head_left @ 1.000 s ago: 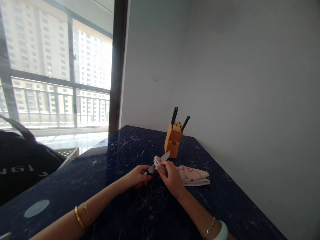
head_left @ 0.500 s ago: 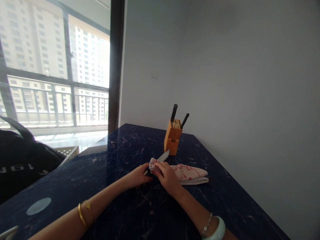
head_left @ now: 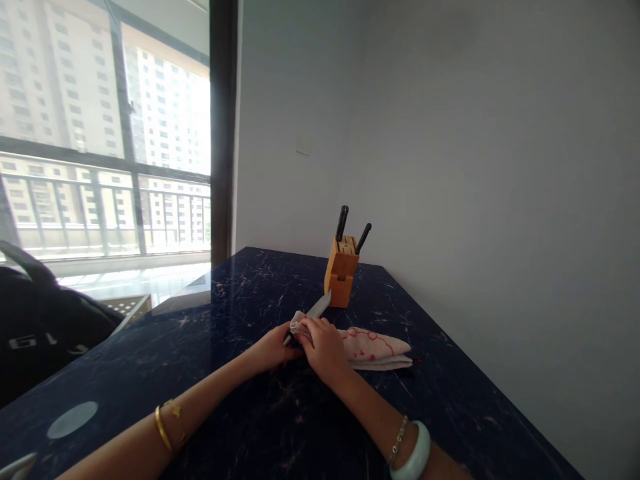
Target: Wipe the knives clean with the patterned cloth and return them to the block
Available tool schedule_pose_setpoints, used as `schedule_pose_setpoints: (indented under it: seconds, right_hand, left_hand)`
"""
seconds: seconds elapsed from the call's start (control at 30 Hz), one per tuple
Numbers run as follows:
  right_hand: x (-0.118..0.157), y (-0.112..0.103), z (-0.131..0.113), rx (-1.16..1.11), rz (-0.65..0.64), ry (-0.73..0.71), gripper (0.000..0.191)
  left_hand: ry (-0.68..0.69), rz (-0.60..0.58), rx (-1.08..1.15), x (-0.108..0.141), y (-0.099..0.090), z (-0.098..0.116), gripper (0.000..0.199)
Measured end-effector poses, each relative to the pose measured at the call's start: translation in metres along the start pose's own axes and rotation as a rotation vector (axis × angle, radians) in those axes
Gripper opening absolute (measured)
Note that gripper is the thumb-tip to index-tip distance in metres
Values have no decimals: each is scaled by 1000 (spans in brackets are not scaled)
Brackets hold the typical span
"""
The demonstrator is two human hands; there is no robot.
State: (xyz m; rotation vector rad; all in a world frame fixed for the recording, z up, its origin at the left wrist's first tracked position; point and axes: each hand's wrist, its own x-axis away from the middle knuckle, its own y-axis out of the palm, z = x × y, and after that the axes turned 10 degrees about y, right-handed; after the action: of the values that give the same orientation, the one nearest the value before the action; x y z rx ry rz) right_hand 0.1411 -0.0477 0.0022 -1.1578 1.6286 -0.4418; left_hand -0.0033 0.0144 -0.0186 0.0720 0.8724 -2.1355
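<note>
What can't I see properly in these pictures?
Head view: most of the held knife's handle, hidden by the left hand.
Head view: the blade's base, behind the cloth and right hand.
Head view: what is under the two black handles, hidden inside the knife block.
Head view: a pale thing, cut off at bottom left.

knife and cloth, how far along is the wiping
Done, it seems: two black-handled knives stand in the block. In hand: the left hand grips a third knife while the right hand presses the cloth against it. Apparently left: that knife is not in the block, and how clean it is can't be told.
</note>
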Motion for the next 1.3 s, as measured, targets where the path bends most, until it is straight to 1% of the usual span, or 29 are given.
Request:
schedule_pose_setpoints:
  seconds: [0.1,0.17,0.23,0.3,0.37,0.4,0.5,0.57,0.63,0.7,0.83,0.9,0.97,1.03,1.1,1.17,1.23,1.3]
  right_hand:
    - [-4,-7,11,51,42,79,17]
    - [-3,-10,16,46,53,97,18]
    - [0,-11,15,17,25,54,17]
    - [4,-11,9,-29,-31,-38,16]
    - [6,-12,3,-42,-66,-99,16]
    - [5,-12,3,-26,-60,-89,17]
    - [-2,-17,14,43,17,53,19]
    - [-6,-19,26,53,61,125,19]
    - [-6,-20,33,39,73,137,19]
    - [-2,-19,31,15,59,115,18]
    - [6,-11,15,-62,0,31,18]
    - [5,-11,15,-96,21,57,19]
    - [0,-13,24,-114,86,140,20]
    - [-5,-17,41,-126,155,219,21]
    - [-10,-21,59,-135,202,273,22]
    - [-12,-22,71,-151,230,308,24]
    - [-11,-21,74,-169,227,307,24]
    - [-9,-18,69,-181,196,275,21]
  left_hand:
    - [-77,-68,-17,2,-2,3,39]
    - [-101,-97,-8,3,-2,6,36]
    - [-108,-114,3,4,-3,8,36]
    - [-94,-122,13,5,-3,11,35]
    - [-65,-107,26,6,-2,12,33]
    - [-62,-94,31,6,-2,13,32]
    - [-91,-76,52,7,-1,13,33]
    - [-106,-105,68,7,-1,14,35]
    - [-113,-136,65,8,-2,14,36]
    - [-117,-149,48,8,-2,15,36]
    - [-97,-142,17,9,-3,17,33]
    - [-100,-141,6,9,-3,18,31]
    - [-82,-144,-17,10,-4,21,25]
    - [-44,-151,-44,12,-4,24,21]
    - [-19,-162,-64,13,-5,27,21]
    - [-19,-163,-85,14,-6,30,22]
    - [-9,-155,-117,15,-6,31,22]
    - [2,-149,-146,14,-6,29,20]
